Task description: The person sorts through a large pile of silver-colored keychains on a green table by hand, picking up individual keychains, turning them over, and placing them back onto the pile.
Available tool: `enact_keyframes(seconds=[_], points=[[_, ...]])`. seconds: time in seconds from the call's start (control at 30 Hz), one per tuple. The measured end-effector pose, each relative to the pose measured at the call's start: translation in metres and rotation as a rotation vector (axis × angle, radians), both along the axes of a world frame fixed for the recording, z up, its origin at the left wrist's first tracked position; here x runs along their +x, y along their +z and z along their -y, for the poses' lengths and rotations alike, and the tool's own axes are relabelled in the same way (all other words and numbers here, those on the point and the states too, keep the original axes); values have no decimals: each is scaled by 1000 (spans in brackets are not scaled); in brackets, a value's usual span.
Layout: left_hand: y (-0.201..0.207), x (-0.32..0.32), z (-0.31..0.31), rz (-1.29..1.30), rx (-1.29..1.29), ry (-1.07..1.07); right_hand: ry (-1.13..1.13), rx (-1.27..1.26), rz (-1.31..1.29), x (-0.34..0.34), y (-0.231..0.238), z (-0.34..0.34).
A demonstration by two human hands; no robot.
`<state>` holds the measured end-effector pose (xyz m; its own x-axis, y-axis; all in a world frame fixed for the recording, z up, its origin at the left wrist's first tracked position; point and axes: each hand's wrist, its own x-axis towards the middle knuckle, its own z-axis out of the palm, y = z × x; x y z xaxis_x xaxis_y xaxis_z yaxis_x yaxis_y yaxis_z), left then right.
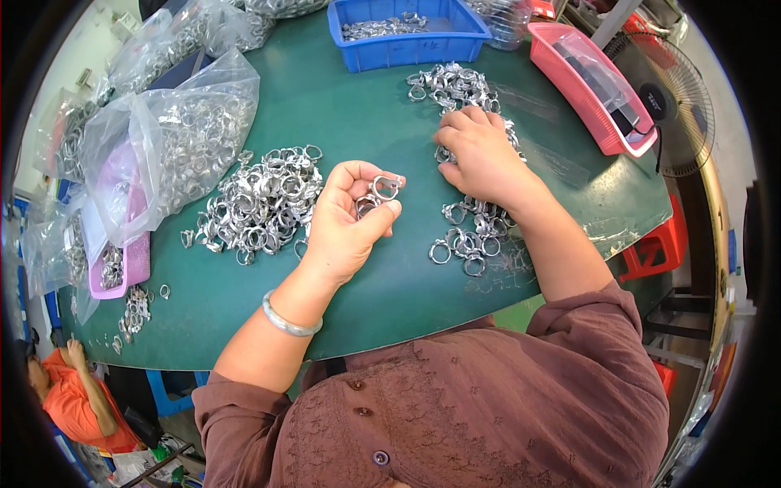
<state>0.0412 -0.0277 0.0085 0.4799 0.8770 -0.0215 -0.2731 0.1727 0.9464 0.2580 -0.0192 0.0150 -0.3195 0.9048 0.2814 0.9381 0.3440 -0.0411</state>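
Observation:
My left hand [342, 232], raised over the table between two piles, pinches a silver metal ring [377, 188] between thumb and fingers. At least one more ring sits lower in the curled fingers. A heap of similar silver rings [264, 199] lies just left of this hand. My right hand [482, 159] reaches onto a long pile of rings [455, 81] on the right, palm down with fingers bent into it. Its fingertips are mostly hidden, so what they grip does not show. Loose rings [465, 241] lie below the right wrist.
Around the green table [366, 106] are a blue tray [407, 53] of metal parts, a pink basket [582, 89], clear bags of rings [203, 134] and a purple basket [134, 236]. A fan [663, 102] stands far right. A person in orange [85, 403] is at lower left.

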Motion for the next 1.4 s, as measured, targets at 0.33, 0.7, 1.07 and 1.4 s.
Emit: enact_keyframes(seconds=[0.33,0.7,1.07,1.4], points=[[-2,1,5,-309,357,138,78,40,-110,-5,2,1],[1,-1,4,-549,605,230,118,-214,-679,-15,11,4],[4,1,6,-564,574,240,156,-576,-1154,-18,10,6],[-4,-11,-7,178,-285,-59,256,-413,-1094,-23,12,12]])
